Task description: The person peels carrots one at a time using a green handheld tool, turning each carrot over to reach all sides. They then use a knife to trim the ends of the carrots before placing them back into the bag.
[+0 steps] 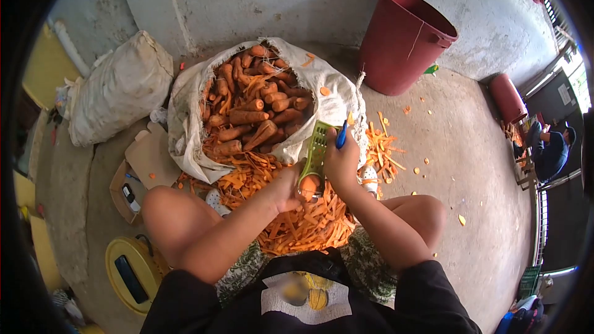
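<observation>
My left hand is closed around a carrot, whose orange end shows beside the fingers. In my right hand are a green slotted tool and a blue handle; the fingers are wrapped round them. The lower end of the green tool lies over the carrot. Below both hands, orange peel strips are heaped between my legs. Just beyond the hands, an open white sack holds many whole carrots.
A tall red bin stands at the back right, and a full white sack at the left. A cardboard box and a yellow container with a phone lie left. Another person sits far right.
</observation>
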Demonstrator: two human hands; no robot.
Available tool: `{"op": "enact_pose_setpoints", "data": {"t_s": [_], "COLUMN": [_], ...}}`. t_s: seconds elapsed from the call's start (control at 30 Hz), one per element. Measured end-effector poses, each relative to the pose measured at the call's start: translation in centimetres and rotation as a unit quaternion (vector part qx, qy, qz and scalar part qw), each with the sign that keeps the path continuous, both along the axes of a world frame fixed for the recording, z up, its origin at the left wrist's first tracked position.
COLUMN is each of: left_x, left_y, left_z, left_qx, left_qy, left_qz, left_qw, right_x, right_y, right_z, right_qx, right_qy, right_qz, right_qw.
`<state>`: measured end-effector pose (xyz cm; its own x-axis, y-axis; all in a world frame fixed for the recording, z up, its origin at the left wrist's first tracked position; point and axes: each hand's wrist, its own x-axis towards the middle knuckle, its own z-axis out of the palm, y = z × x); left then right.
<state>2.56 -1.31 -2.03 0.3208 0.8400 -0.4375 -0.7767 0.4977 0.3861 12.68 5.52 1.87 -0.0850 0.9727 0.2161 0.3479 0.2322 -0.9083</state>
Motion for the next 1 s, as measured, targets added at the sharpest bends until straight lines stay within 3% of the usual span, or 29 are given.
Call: {"op": "enact_pose_setpoints", "data": {"t_s": [0.07, 0.2, 0.27, 0.33, 0.43, 0.53, 0.63, 0.8, 0.87, 1.0], "left_x": [-0.6, 0.0, 0.6, 1.0, 0.6, -0.5, -0.8, -0.9, -0.3, -0.4], "left_y": [0.4, -0.1, -0.3, -1.2, -1.6, -0.9, -0.7, -0.5, -0.7, -0.5], "left_z": [-1.2, 0.7, 2.0, 2.8, 2.8, 1.5, 0.9, 0.1, 2.3, 0.4], "left_qx": [0.081, 0.055, -0.047, -0.03, 0.01, 0.017, 0.002, 0.0, -0.061, -0.017], "left_qy": [-0.011, 0.046, 0.071, 0.057, 0.018, 0.028, 0.048, 0.024, 0.061, 0.093], "left_qz": [-0.046, -0.035, -0.053, -0.076, -0.1, -0.029, -0.02, 0.003, 0.055, 0.031], "left_qw": [0.996, 0.997, 0.995, 0.995, 0.995, 0.999, 0.999, 1.0, 0.995, 0.995], "right_x": [0.0, 0.1, 1.3, 3.1, 4.9, 3.7, 1.7, -0.4, -0.5, -0.5], "right_y": [0.4, 1.5, 4.9, 7.7, 10.3, 8.3, 4.4, -1.0, -1.2, -0.9], "right_z": [-0.2, -1.3, -2.5, -2.7, -2.9, -1.1, -0.4, 1.1, 0.1, 0.0], "right_qx": [-0.012, 0.032, -0.03, 0.027, -0.005, -0.035, -0.079, -0.047, -0.016, 0.02], "right_qy": [-0.006, -0.053, -0.059, -0.019, 0.037, 0.083, 0.149, 0.061, 0.021, -0.06], "right_qz": [0.001, -0.02, -0.098, -0.149, -0.223, -0.158, -0.022, 0.07, 0.069, 0.032], "right_qw": [1.0, 0.998, 0.993, 0.988, 0.974, 0.983, 0.986, 0.995, 0.997, 0.997]}}
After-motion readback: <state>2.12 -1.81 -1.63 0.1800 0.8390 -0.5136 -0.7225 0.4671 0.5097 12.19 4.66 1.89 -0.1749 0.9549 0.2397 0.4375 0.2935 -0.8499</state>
